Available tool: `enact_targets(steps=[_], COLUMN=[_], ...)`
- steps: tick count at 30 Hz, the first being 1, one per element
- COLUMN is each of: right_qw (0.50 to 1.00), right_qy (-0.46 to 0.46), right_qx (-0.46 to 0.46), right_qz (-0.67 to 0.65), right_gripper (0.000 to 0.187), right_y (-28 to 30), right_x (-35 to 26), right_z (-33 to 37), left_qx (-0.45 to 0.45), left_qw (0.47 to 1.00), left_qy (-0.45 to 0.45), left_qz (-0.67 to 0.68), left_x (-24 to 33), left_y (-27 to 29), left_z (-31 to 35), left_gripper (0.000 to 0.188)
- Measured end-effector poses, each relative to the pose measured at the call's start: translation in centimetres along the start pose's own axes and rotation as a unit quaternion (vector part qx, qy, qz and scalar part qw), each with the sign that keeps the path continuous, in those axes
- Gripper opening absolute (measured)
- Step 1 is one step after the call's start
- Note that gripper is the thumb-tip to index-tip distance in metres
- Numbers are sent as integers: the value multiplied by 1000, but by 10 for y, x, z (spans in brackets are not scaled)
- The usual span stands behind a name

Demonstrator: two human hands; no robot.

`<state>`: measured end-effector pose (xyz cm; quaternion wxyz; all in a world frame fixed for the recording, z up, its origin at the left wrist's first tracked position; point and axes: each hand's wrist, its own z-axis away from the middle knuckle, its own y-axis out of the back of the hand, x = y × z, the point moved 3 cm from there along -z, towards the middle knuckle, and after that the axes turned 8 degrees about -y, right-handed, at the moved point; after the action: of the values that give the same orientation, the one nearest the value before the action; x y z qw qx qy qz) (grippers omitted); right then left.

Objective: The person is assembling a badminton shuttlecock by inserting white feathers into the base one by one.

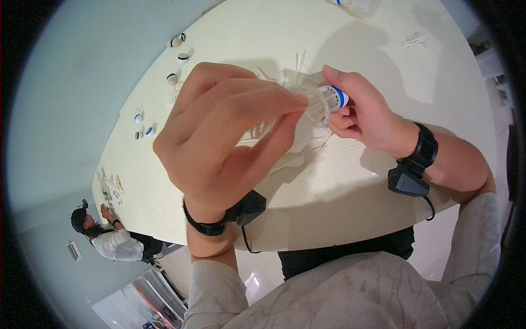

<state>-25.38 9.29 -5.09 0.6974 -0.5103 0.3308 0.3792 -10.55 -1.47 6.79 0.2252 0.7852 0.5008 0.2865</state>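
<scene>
My right hand (370, 104) grips a small round container (341, 97) with a white body and a blue band, tilted so its mouth faces left. Thin pale sticks (316, 107), perhaps cotton swabs, stand bunched at that mouth. My left hand (224, 120) reaches over from the left, thumb and forefinger pinched together at the free ends of the sticks. Its fingertips partly cover them, so how many it grips cannot be seen. Beneath both hands lies a crumpled clear plastic bag (296, 148), with more loose sticks (300, 60) around it.
Several small round containers (171, 78) with white, blue or black parts stand along the table's left edge. A small pile of sticks (415, 40) lies at the far right, a clear container (359, 6) at the far edge. Another person (112, 241) works at the table's left end.
</scene>
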Motion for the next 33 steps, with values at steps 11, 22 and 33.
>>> enact_targets(steps=[11,22,33], right_qw=[998,995,995], right_qy=[-34,-48,-30], right_qx=[-58,-80,-90], right_qz=[-23,-45,4], right_gripper=[64,62,63], right_y=[-1,-3,-4], right_x=[3,2,-1], right_z=[0,-1,-2], left_qx=[5,-17,-17], left_qw=[998,998,997], left_qy=[-34,-45,-18], left_qz=[-49,-51,-67], left_x=[-1,-4,-4], left_y=[-1,1,1], left_z=[-1,-3,-3], left_gripper=[32,28,28])
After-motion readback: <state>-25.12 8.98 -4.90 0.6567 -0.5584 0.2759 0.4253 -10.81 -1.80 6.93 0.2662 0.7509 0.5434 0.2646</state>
